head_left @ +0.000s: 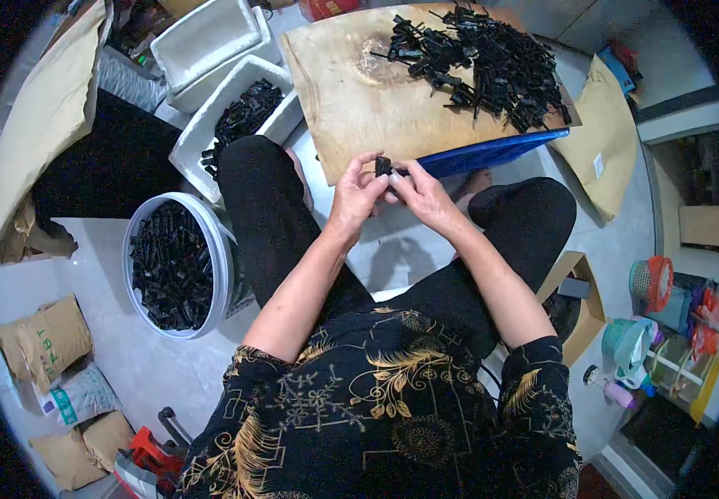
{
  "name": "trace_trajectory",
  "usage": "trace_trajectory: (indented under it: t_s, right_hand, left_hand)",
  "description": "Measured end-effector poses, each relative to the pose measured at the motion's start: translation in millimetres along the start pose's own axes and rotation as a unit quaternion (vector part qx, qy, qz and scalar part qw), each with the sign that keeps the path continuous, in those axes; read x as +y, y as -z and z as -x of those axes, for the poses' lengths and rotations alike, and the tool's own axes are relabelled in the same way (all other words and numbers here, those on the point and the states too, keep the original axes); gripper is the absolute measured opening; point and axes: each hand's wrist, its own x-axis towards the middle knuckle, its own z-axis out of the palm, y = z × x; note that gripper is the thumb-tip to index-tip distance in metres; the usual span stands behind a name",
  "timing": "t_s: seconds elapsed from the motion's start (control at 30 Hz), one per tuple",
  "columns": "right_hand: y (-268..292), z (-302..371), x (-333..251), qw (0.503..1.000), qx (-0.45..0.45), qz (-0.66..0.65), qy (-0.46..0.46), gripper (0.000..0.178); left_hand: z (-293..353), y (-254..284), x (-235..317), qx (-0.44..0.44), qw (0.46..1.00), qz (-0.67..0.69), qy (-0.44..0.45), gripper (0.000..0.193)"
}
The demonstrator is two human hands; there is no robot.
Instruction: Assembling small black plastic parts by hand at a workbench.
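Observation:
Both hands meet in front of the wooden board's near edge, holding one small black plastic part [383,165] between them. My left hand [358,193] pinches it from the left, thumb and fingers closed. On the other side, the fingers of my right hand [418,193] press against the same part; some fingertips are hidden behind it. A heap of similar black plastic parts [492,66] lies on the right half of the wooden board [338,104]. The board rests on a blue crate [492,153].
At my left stand a white bucket [224,249] full of black parts and a white foam box [189,158] partly filled with them. Paper sacks [56,341] lie at the lower left. An open cardboard box [590,312] sits beside my right thigh.

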Motion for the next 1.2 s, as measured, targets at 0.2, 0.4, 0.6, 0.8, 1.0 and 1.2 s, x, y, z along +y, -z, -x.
trace_trajectory:
  t_s: [0.2, 0.4, 0.6, 0.8, 1.0, 1.2]
  right_hand:
    - [9, 1, 12, 1.000, -0.023, -0.018, -0.008, 0.024]
    - [14, 2, -15, 0.995, -0.019, -0.087, -0.044, 0.013]
    - [12, -3, -8, 0.981, -0.018, -0.191, -0.041, 0.016]
    - [11, 4, -28, 0.967, -0.042, -0.242, -0.074, 0.019]
    - [17, -3, -13, 0.948, -0.036, -0.302, -0.091, 0.017]
    - [20, -6, -15, 0.926, -0.047, -0.355, -0.117, 0.017]
  left_hand:
    - [-2, 4, 7, -0.004, 0.980, 0.193, 0.051, 0.041]
    - [-8, 10, -5, -0.005, 0.977, 0.202, 0.063, 0.041]
    - [-9, 7, 1, -0.058, 0.961, 0.251, 0.104, 0.042]
    - [-13, 13, -4, -0.027, 0.931, 0.345, 0.113, 0.042]
    - [-9, 11, 7, -0.071, 0.945, 0.303, 0.101, 0.042]
    - [-6, 8, 12, -0.113, 0.942, 0.293, 0.114, 0.036]
